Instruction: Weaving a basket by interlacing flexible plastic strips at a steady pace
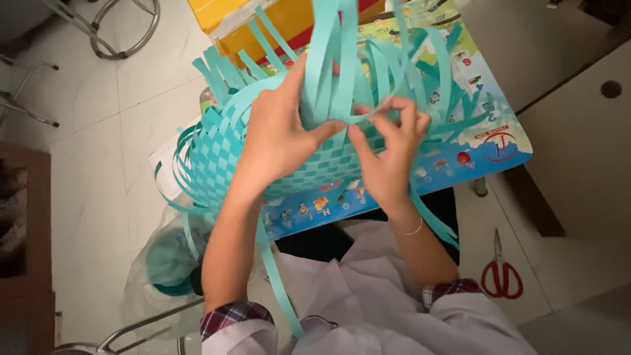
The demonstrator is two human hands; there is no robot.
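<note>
Right, head view, looking down: both hands work on a half-woven teal basket (309,148) made of flat plastic strips. It sits near the middle of the frame, propped on a colourful picture mat (486,141) that covers a small worktop, w/ the woven checker part facing the person and loose strip ends fanning up, left and right. Left hand (279,135) lies flat against the weave, palm on the woven wall, thumb pointing right along a strip, fingers (296,75) reaching up among the upright strips; they're spread fairly wide, pressing rather than clamped round anything. Right hand (388,154) is just right of it, nearly touching thumb to thumb; its fingers are narrow, pinching one thin teal strip (368,117) that loops across betw. the two hands. Thin bracelet (413,230) on the right wrist. Long loose strips hang down off the near-left edge of the basket, one trailing over the person's white top (368,296) w/ plaid cuffs.

Far side, behind the basket: yellow and red box (263,20), partly hidden by strips. Near right, on the pale floor (98,164): red-handled scissors (501,273), well apart from both hands. Near left, under the left forearm: clear plastic bag w/ a roll of teal strip (167,263) inside. Far left: metal chair legs (125,29).
</note>
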